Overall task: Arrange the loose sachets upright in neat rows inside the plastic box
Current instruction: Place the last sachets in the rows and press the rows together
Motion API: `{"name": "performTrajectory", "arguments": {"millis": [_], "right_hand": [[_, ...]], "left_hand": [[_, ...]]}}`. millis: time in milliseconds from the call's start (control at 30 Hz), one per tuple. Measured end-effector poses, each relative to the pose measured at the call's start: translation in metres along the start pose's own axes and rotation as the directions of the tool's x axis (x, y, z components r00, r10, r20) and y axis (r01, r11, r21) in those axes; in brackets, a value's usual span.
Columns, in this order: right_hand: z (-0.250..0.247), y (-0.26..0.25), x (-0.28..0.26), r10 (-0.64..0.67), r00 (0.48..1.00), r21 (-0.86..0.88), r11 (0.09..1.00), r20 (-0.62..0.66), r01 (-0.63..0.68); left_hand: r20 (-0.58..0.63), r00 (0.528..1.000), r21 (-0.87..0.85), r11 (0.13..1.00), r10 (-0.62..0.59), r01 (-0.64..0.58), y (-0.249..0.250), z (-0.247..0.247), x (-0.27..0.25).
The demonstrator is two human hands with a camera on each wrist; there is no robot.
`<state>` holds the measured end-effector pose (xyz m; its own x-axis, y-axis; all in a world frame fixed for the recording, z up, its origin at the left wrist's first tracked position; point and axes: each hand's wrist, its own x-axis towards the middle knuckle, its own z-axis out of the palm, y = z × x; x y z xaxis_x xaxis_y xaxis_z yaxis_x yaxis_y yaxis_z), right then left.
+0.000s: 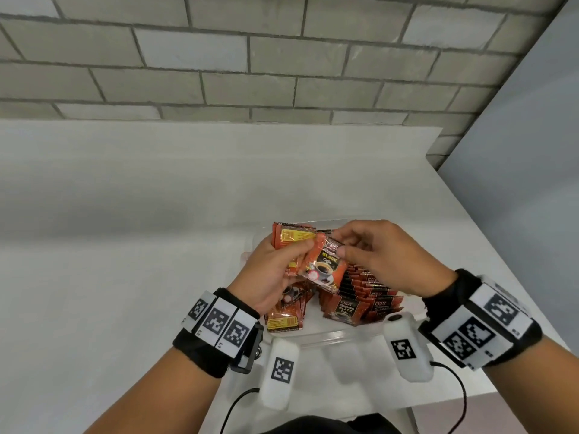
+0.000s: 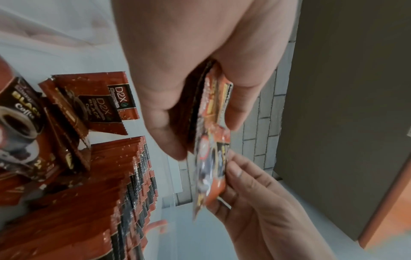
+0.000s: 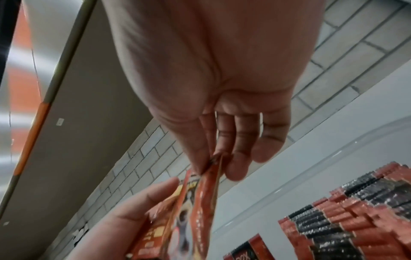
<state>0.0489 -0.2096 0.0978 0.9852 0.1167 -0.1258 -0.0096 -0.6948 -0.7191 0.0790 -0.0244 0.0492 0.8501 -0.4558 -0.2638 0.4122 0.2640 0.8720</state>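
Note:
My left hand (image 1: 275, 274) grips a small stack of red-orange coffee sachets (image 1: 289, 241) above the clear plastic box (image 1: 316, 335). In front of that stack, one sachet (image 1: 324, 267) with a coffee-cup print is pinched at its top corner by my right hand (image 1: 372, 255). The left wrist view shows the stack (image 2: 213, 105) between my left thumb and fingers, and the right fingers (image 2: 242, 177) on the front sachet. In the right wrist view the sachet (image 3: 205, 202) hangs from my right fingertips (image 3: 235, 168). A row of upright sachets (image 1: 366, 286) fills the box's right side.
Several loose sachets (image 1: 286, 317) lie tilted in the box's left front part. The box sits on a white table (image 1: 125, 230) against a grey brick wall (image 1: 250, 57). A grey panel (image 1: 517, 151) stands along the table's right edge. Cables (image 1: 238, 402) trail below my wrists.

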Motion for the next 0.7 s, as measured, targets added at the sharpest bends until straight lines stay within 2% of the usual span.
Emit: {"name": "performTrajectory", "arguments": {"millis": [133,300,533,633,700], "right_hand": [[-0.001,0.012,-0.011,0.016,0.990,-0.104,0.995,0.140,-0.001],[0.017,0.030,-0.021,0.062,0.962,-0.370,0.928,0.264,0.042],[0.033,0.032,-0.022,-0.025,0.972,-0.607,0.777,0.236,0.167],[0.039,0.032,-0.023,-0.028,0.970,-0.683,0.705,0.241,0.191],[0.040,0.033,-0.023,-0.032,0.973,-0.697,0.693,0.229,0.187]], "left_hand": [[-0.076,0.997,-0.003,1.000,-0.006,0.006,0.002,-0.010,0.003],[-0.071,0.997,-0.023,0.999,-0.026,0.025,0.004,-0.014,0.002],[-0.083,0.996,-0.010,0.999,-0.043,0.042,-0.001,-0.013,0.003],[-0.086,0.995,0.001,0.999,-0.043,0.043,-0.001,-0.012,0.003],[-0.091,0.995,0.006,0.999,-0.048,0.049,-0.002,-0.012,0.003]]}}
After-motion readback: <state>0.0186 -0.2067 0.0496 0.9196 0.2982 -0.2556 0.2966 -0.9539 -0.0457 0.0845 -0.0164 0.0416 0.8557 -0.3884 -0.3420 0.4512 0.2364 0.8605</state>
